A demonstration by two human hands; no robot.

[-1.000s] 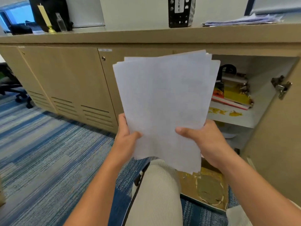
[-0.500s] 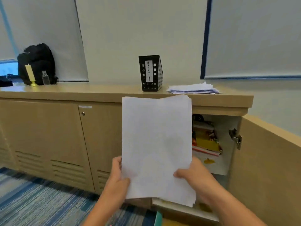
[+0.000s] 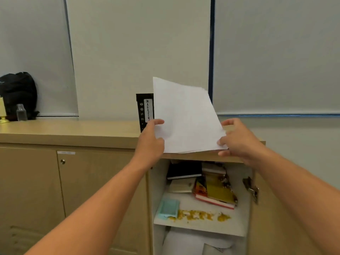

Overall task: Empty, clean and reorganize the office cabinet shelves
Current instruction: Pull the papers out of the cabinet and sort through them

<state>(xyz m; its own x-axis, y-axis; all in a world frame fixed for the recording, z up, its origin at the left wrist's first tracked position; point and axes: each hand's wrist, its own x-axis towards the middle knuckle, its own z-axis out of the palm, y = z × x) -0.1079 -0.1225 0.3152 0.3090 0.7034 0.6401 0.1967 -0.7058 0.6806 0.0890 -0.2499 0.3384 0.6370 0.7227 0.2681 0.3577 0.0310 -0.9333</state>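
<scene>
your left hand (image 3: pixel 151 138) and right hand (image 3: pixel 237 139) pinch the paper stack (image 3: pixel 185 116) by its side edges over the cabinet top (image 3: pixel 73 131); below your grip, books (image 3: pixel 215 190), crumbs (image 3: pixel 198 215), unwiped shelf (image 3: pixel 202 226) remain.

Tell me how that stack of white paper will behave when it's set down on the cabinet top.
The stack of white paper probably flops: it stands tilted, held only at its lower sides by the left hand and right hand. Its loose sheets are slightly offset at the edges, so they may fan or slide. It looks light.
</scene>
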